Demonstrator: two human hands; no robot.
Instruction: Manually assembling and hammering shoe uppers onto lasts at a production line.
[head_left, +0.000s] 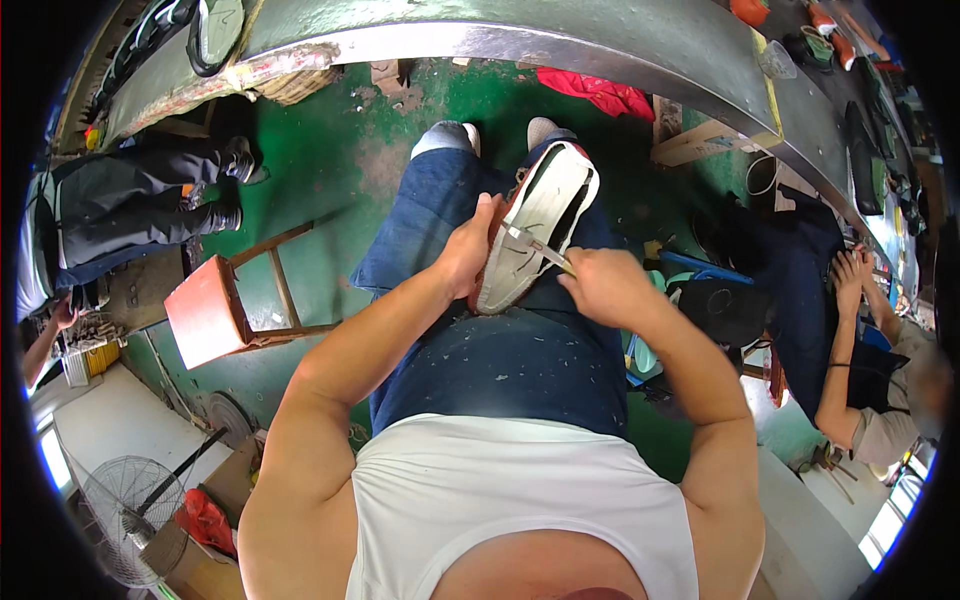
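A shoe (543,205) rests sole up across my thighs, its toe toward the bench and its heel toward me. The pale underside shows, with several dark thread-like marks and a loose, raised edge along the right; reddish-brown upper shows at the left side. My left hand (468,250) is closed round the shoe's left side. In my right hand (606,287) is a slim metal-headed hand tool (540,247), its head against the middle of the sole. Whether it is a hammer or pincers cannot be made out. Bits of debris dot my blue apron (510,365).
A metal-edged bench (480,42) curves across the far side. To the left stand a reddish stool (208,310) and a person in dark trousers (140,190). Another person (870,385) sits at the right. A wire fan (130,510) is at lower left; red cloth (600,92) lies under the bench.
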